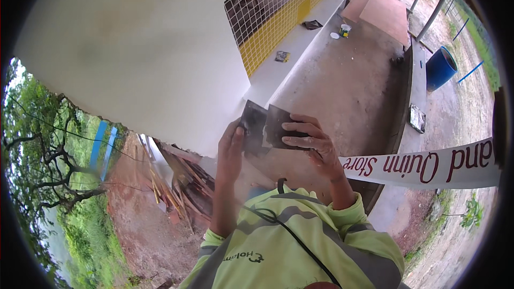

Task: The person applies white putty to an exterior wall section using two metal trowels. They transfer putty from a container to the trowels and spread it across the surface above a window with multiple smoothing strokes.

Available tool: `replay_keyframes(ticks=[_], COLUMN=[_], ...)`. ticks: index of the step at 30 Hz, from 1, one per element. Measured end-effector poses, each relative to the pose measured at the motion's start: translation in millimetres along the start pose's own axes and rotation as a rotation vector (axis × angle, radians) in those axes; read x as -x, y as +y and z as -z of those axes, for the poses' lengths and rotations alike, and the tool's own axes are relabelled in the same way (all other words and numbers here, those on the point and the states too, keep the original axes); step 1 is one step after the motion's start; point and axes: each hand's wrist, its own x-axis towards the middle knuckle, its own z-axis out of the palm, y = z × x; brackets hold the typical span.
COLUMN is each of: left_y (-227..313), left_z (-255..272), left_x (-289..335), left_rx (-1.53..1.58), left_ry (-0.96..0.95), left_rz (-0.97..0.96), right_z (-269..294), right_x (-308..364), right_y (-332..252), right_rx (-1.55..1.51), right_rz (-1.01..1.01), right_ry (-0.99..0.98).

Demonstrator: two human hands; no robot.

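Note:
Two dark, flat, roughly square pieces that look like sandpaper are held up side by side in front of my chest. My left hand (231, 147) grips the left black piece (254, 121) by its outer edge, thumb and fingers closed on it. The right dark piece (277, 123) is in my right hand (316, 142), whose fingers lie across its face. The inner edges of the two pieces nearly meet, and a pale worn patch shows between them. Pale dust covers the fingers of my right hand.
A white wall (139, 48) rises ahead, with a yellow-and-white grille (273, 27) beside a ledge. An open tub (345, 28) stands on the concrete floor (342, 85). To the right are a blue barrel (440, 68) and a lettered banner (423, 168); wood scraps (184, 182) lie left.

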Motion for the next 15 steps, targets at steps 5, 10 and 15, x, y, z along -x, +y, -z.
replay_keyframes(ticks=[5,10,15], left_y=[3.2,0.5,-15.4], left_z=[-15.8,-37.1,-33.9], left_x=[-6.5,-18.2,-17.4], left_rx=[0.081,-0.069,-0.026], left_ry=[-0.158,-0.168,-0.217], left_rz=[0.070,0.069,0.070], right_z=[13.4,19.4,16.4], right_x=[16.3,24.9,119.0], right_y=[8.9,30.2,131.4], right_rx=[0.283,0.509,0.472], right_rz=[-0.010,-0.055,-0.388], right_ry=[0.162,0.287,0.435])
